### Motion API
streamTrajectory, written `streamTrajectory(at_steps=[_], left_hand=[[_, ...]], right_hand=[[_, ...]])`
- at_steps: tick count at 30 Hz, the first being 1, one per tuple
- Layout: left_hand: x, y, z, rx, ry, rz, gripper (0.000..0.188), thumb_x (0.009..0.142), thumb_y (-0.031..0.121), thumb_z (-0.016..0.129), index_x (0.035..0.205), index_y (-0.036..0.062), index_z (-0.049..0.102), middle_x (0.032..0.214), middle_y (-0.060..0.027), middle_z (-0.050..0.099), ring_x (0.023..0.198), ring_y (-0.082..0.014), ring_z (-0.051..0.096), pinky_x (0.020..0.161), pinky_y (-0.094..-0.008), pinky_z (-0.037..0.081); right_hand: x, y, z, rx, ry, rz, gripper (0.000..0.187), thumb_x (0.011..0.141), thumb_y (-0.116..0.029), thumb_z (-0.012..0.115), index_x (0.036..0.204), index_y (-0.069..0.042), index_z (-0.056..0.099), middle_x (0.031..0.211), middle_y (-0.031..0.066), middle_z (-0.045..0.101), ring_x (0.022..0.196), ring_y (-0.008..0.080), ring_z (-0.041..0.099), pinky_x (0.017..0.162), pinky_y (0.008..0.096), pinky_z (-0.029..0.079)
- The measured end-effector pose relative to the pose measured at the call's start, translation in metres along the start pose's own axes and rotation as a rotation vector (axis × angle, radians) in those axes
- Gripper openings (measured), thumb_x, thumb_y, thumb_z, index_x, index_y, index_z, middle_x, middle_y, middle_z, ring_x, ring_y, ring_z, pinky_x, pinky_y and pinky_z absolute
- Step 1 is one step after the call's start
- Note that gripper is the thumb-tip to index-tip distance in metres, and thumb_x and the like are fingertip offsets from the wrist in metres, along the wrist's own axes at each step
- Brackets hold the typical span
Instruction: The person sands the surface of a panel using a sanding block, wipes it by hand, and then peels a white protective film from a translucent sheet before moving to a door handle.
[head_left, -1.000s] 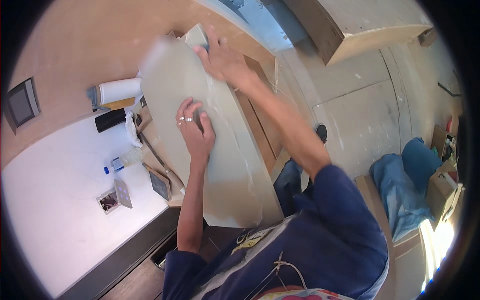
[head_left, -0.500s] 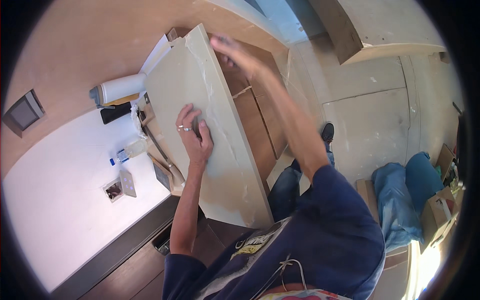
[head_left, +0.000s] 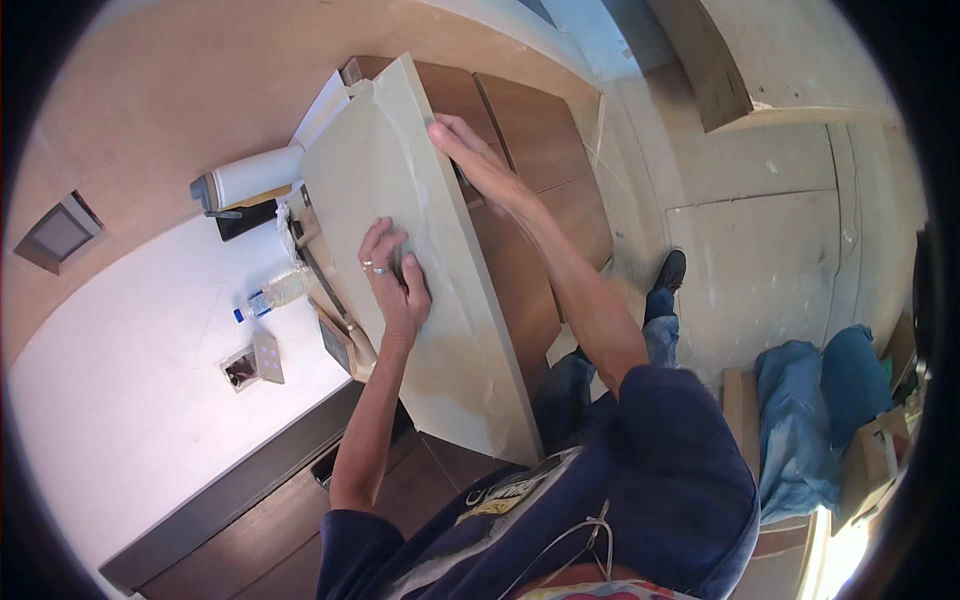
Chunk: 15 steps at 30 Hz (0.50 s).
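**Head view: one panel, two hands, worktop beyond**

Head camera, listed from my body outward.

1. Left hand [head_left: 395, 275]: fingers spread and nearly flat, palm pressed to the broad face of the panel [head_left: 450, 330]. It grasps nothing; it only bears against the surface. Rings on two fingers.
2. Right hand [head_left: 478, 160]: arm stretched out, fingers closed over the panel's long right edge near its upper end. The thumb is out of sight behind the edge, so I cannot tell how firm the grip is.
3. Panel: pale beige, long, smeared in places. It stands tilted on its lower end, between the worktop [head_left: 120, 420] and the brown cabinet fronts [head_left: 530, 130].
4. Step, as I judge it: steadying and steering the panel upright. Any further shift calls for the right hand to carry the edge while the left stops the face from swinging.
5. Worktop, white: plastic bottle [head_left: 272, 290], small square socket [head_left: 242, 368], and a white roll [head_left: 258, 176] at the back.
6. Far right, on the floor: blue bag [head_left: 820, 400].

Hidden or unclear: the panel's foot, covered by my shirt, and the clutter at its left edge, too jumbled to name.
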<state>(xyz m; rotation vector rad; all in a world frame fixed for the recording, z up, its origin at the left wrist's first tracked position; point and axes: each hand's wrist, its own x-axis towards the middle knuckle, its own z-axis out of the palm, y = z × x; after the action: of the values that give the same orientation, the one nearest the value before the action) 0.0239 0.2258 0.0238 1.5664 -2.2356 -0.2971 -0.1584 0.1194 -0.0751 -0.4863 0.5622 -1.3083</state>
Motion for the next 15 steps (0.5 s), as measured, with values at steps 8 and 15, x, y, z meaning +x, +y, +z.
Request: streamTrajectory(at_steps=[8, 15], left_hand=[[0.010, 0.001, 0.001, 0.005, 0.013, 0.036, 0.028, 0.091, 0.003, 0.055, 0.118, 0.0028, 0.060, 0.141, -0.0214, 0.054, 0.135, -0.0394, 0.046, 0.114, -0.0490, 0.035], [0.010, 0.004, -0.001, 0.025, 0.034, 0.056, 0.028, 0.090, 0.002, 0.056, 0.117, 0.0035, 0.062, 0.139, -0.0196, 0.056, 0.133, -0.0381, 0.048, 0.112, -0.0483, 0.036]], right_hand=[[0.107, -0.035, -0.016, -0.388, 0.246, -0.213, 0.078, 0.087, -0.053, 0.077, 0.141, -0.001, 0.053, 0.123, 0.0176, 0.067, 0.116, 0.0277, 0.064, 0.100, 0.0382, 0.049], [0.081, -0.037, -0.017, -0.566, 0.182, -0.287, 0.068, 0.090, -0.046, 0.076, 0.134, 0.002, 0.056, 0.119, 0.0205, 0.070, 0.112, 0.0295, 0.067, 0.098, 0.0402, 0.052]])
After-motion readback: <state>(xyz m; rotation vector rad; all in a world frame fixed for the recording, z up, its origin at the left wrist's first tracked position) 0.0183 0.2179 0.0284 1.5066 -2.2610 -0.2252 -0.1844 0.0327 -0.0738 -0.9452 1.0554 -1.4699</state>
